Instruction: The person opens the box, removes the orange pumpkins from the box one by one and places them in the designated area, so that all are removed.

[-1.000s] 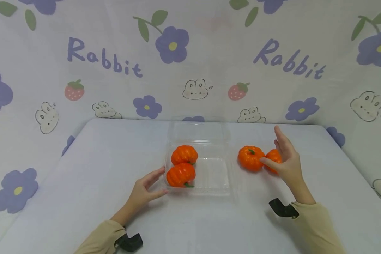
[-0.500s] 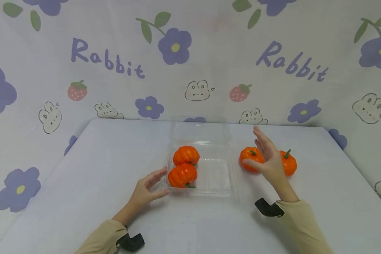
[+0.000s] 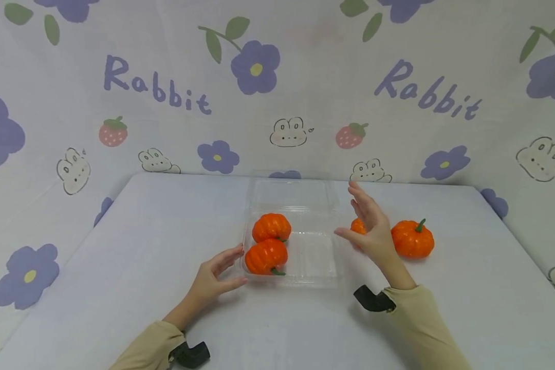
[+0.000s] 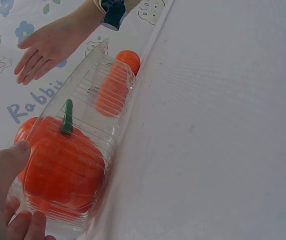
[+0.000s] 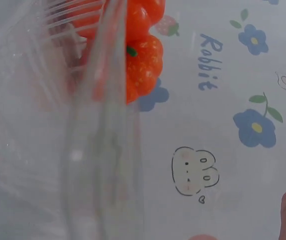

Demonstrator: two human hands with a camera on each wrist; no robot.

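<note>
A clear plastic clamshell box lies with its lid folded back. Along its left side sit two small orange pumpkins, a rear one and a front one. My left hand rests at the box's left front corner, thumb and fingers spread. In the left wrist view its thumb lies by the box rim. My right hand, empty with fingers extended, is beside the box's right edge; whether it touches is unclear. It partly hides a third pumpkin.
Another pumpkin with a green stem stands on the white table, right of my right hand. A patterned cloth with rabbits and flowers hangs behind the table. Dark wrist devices sit at both sleeves.
My right hand has moved left, from beside the two loose pumpkins to the box's right edge, uncovering the right-hand pumpkin. The left hand and the boxed pumpkins stay in place.
</note>
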